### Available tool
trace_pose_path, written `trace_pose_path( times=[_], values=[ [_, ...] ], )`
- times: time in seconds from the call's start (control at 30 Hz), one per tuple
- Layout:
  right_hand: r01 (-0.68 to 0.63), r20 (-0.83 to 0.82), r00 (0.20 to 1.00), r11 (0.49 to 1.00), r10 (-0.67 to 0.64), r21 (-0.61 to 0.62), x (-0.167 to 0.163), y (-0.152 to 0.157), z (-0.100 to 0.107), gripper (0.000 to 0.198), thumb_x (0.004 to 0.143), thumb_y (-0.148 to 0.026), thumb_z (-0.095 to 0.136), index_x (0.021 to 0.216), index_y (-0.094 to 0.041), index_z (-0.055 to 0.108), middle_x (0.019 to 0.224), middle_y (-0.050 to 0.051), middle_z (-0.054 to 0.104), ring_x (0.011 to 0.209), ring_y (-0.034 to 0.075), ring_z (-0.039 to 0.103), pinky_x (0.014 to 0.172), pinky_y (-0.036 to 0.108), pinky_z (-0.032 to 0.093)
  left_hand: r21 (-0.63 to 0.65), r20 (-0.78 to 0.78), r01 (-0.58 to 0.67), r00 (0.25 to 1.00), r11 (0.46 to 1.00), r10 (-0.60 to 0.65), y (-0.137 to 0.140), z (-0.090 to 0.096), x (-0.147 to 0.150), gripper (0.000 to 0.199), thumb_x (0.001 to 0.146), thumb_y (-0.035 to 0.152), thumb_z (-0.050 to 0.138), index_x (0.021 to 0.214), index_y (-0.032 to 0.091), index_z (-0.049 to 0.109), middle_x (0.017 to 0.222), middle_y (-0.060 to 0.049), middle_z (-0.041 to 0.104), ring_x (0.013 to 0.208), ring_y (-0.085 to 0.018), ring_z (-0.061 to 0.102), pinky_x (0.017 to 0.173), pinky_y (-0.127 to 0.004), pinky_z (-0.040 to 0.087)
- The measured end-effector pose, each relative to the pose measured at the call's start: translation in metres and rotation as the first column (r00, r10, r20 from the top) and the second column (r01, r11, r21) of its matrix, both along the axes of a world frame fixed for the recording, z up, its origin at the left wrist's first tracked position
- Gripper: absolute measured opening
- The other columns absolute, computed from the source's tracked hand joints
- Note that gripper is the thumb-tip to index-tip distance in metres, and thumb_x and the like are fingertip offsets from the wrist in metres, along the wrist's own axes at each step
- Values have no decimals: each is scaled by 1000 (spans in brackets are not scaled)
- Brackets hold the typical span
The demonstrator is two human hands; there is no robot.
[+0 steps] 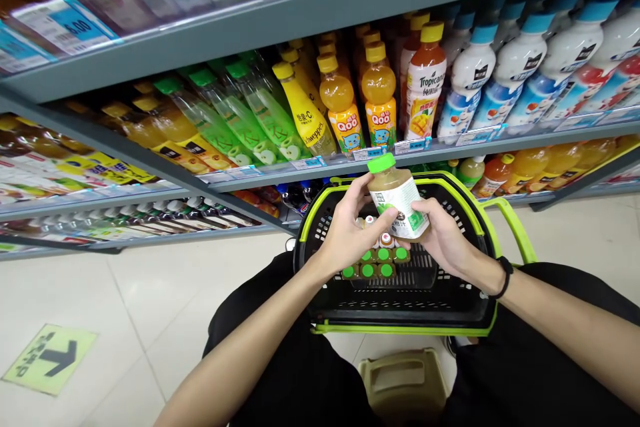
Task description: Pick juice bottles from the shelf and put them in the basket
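Note:
Between both hands I hold a juice bottle [395, 207] with a green cap and a white label, tilted above the basket. My left hand [353, 223] wraps its left side, the thumb lying across the label. My right hand [445, 230], with a black band at the wrist, grips the lower right side. Below is a black shopping basket [390, 317] with a lime-green rim. Inside stand several small green-capped bottles [384, 255] in rows, and some white-capped ones partly hidden by my hands.
Ahead, a grey shelf [320, 3] carries rows of drinks: Qoo bottles [380, 97], a Tropicana bottle [425, 83] and white blue-capped bottles [467, 80]. A beige stool [405, 387] is beneath me. The basket's green handle [510, 227] leans right. A floor arrow sign [50, 359] lies at left.

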State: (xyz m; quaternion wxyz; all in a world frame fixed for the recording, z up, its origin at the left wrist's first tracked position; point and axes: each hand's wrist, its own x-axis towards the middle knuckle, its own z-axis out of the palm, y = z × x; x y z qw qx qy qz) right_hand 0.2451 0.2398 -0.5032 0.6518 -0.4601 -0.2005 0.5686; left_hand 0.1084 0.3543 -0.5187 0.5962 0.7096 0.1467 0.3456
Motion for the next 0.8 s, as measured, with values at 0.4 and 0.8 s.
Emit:
trace_pose_path(
  times=[0.4, 0.8],
  values=[
    [17, -9, 1000, 997, -18, -79, -1, 0, 1, 29, 80, -47, 65, 90, -20, 60, 92, 6, 70, 69, 19, 53, 54, 30, 41, 69, -41, -25, 999, 997, 28, 0, -5, -2, 67, 93, 35, 80, 150, 21, 49, 149, -15, 60, 135, -30, 62, 111, -44, 56],
    [-22, -17, 1000, 1000, 22, -7, -1, 0, 1, 29, 76, -42, 67, 95, -20, 66, 82, 4, 63, 69, 19, 50, 50, 29, 39, -8, -37, -36, 999, 999, 36, 0, -1, 0, 60, 91, 38, 81, 141, 20, 53, 144, -14, 63, 129, -28, 64, 111, -44, 53]
  ],
)
